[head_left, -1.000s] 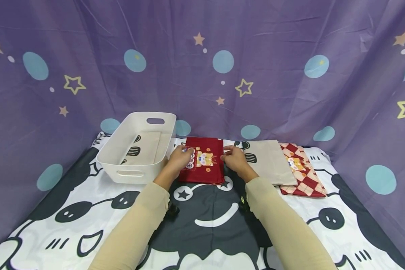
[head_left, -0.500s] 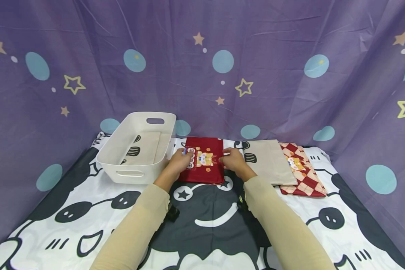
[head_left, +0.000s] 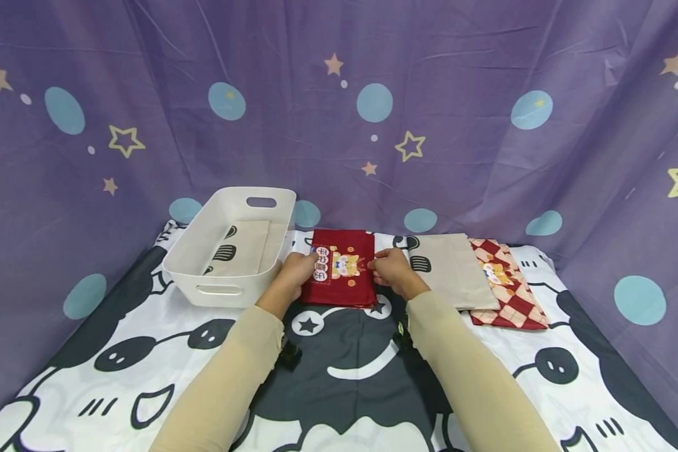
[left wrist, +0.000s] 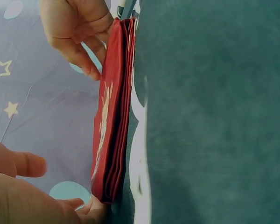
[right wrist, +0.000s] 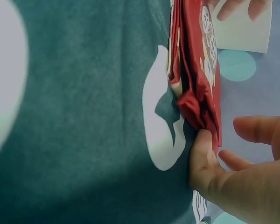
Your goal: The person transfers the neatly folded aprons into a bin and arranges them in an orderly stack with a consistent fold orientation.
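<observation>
A folded red cloth [head_left: 339,290] with an orange cartoon animal and white lettering lies between my hands in the head view. My left hand [head_left: 300,269] touches its left edge. In the left wrist view that hand's thumb [left wrist: 30,164] stands off the cloth, with fingertips at the cloth's lower end. At the opposite edge is my right hand [head_left: 394,270]. The right wrist view shows one finger [right wrist: 203,151] against the layered folds, slightly under them, while the thumb [right wrist: 254,129] is raised clear. Several layers show along the near side of the cloth [left wrist: 114,154].
Left of the red cloth stands a white plastic basket [head_left: 217,298] holding a folded beige cloth [head_left: 248,242]. To the right, another beige cloth [head_left: 457,270] overlaps a red-and-cream checked cloth [head_left: 516,292]. A printed sheet [head_left: 356,402] covers the table; a purple curtain [head_left: 316,125] hangs behind.
My left hand has drawn slightly back, so more of the white lettering shows. My right fingers have shifted a little along the right edge. The cloth has stayed in place.
</observation>
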A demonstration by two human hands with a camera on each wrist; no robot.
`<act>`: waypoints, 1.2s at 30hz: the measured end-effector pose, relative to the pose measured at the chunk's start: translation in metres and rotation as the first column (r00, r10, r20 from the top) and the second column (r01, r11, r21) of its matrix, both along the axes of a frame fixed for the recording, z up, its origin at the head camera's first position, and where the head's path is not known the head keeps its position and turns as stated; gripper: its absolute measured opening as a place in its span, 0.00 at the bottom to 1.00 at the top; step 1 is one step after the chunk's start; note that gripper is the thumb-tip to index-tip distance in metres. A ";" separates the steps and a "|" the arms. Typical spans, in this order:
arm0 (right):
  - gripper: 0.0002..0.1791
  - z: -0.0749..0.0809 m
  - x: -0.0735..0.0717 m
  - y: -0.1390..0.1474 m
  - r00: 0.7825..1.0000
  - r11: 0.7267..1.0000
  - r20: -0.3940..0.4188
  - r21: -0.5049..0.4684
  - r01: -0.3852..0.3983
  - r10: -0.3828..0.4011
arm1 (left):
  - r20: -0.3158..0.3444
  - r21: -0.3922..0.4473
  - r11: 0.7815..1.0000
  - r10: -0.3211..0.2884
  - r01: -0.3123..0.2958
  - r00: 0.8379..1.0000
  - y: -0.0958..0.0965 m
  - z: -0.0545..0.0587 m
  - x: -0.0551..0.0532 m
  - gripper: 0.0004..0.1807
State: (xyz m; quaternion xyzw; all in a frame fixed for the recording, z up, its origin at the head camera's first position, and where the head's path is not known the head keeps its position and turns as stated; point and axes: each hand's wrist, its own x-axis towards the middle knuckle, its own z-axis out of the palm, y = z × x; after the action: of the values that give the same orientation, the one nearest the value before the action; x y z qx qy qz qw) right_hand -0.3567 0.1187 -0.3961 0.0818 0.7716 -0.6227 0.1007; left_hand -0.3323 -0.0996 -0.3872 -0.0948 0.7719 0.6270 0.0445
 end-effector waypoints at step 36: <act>0.23 0.008 -0.008 0.000 0.993 0.986 0.115 -0.165 0.028 -0.009 | -0.033 0.032 0.999 0.000 0.001 0.999 0.005 -0.003 -0.004 0.30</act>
State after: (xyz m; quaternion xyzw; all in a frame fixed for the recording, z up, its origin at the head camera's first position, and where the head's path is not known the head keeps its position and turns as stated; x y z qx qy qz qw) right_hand -0.3642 0.1185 -0.3884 0.1155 0.7092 -0.6801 0.1453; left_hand -0.3359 -0.0947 -0.3904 -0.0838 0.7624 0.6408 0.0335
